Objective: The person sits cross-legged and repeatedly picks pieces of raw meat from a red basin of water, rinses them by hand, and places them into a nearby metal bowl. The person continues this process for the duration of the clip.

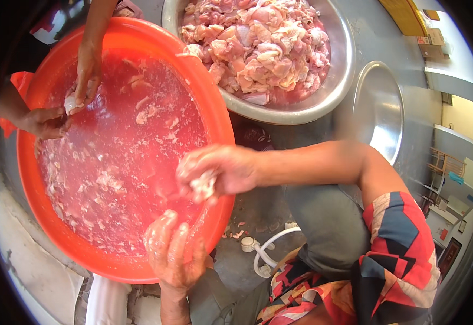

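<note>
My right hand (215, 170) is closed on a pale wet lump of raw meat (203, 186), held over the near right rim of the round orange plastic basin (223, 116) of pink water. My left hand (172, 252) rests open-fingered on the near rim, just below the lump and nearer to it than anything else. The lump's long axis is blurred, perhaps downward. Another person's hands (85, 76) work the far left side.

Bare grey concrete floor (255, 214), wet and speckled; a white flexible hose (269, 246) lies on it. Beyond the floor, far right, sunlit pale yellow wall (464, 116).
</note>
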Demonstrator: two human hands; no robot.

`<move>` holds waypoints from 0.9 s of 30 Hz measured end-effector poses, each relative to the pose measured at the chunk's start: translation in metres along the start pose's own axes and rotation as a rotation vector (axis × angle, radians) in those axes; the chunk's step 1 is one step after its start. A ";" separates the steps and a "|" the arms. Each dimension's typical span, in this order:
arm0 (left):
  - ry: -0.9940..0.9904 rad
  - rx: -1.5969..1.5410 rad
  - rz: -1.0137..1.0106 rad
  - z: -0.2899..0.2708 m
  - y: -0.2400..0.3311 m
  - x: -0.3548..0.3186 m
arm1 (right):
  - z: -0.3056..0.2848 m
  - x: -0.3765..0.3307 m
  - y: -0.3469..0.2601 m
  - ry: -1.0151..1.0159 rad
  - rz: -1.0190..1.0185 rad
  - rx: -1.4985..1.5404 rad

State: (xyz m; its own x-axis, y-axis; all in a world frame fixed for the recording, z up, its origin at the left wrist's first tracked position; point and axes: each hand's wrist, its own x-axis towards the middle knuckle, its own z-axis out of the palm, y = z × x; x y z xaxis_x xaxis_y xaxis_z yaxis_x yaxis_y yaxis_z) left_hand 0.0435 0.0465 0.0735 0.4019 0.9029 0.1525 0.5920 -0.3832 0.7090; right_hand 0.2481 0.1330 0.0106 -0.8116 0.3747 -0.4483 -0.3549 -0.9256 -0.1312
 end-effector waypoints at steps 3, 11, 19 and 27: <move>-0.013 0.048 -0.113 0.003 -0.011 -0.007 | -0.014 -0.037 -0.038 0.138 -0.366 -0.127; -0.003 0.100 -0.298 0.011 -0.034 -0.030 | -0.077 -0.123 -0.092 0.932 -0.717 -1.276; 0.041 0.067 -0.413 0.006 -0.037 -0.032 | -0.059 -0.103 -0.095 0.864 -1.079 -1.801; 0.067 0.031 -0.431 0.001 -0.035 -0.037 | -0.035 -0.006 -0.135 0.760 -0.997 -1.795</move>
State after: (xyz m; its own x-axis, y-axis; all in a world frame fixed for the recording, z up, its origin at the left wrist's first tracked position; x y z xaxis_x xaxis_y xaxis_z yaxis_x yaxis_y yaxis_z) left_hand 0.0087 0.0264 0.0420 0.0680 0.9918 -0.1080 0.7167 0.0268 0.6969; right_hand 0.3173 0.2540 -0.0002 -0.2422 0.9564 0.1633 0.6280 0.2828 -0.7250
